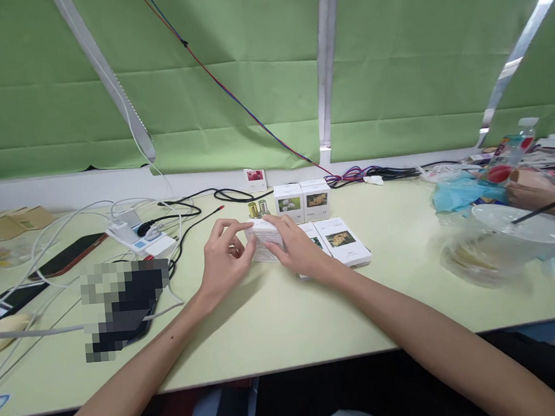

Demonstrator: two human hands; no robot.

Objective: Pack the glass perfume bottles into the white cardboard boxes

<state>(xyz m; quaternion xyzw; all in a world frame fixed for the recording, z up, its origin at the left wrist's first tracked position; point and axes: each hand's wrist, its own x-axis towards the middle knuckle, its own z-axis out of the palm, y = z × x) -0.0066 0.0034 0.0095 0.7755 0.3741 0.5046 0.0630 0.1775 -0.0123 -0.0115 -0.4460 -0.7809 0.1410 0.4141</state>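
Observation:
Between my two hands a small white box (263, 235) with fine printed text stands over the table. My left hand (226, 254) pinches its left side with thumb and fingers, and my right hand (297, 245) grips its right side. Just behind it show two small bottles, one with a gold cap (253, 210) and one with a silver cap (263, 207); their lower parts are hidden. Beyond my right hand two white boxes with flower pictures (302, 203) stand upright side by side. Flat white boxes (345, 241) lie in front of them, partly covered by my right hand.
On the left are a power strip (140, 238) with tangled cables, phones (70, 255) and a mouse (3, 332). A small card (255, 179) leans at the back wall. To the right stands a lidded plastic cup (492, 249) with a straw, near another person's hand (530, 191).

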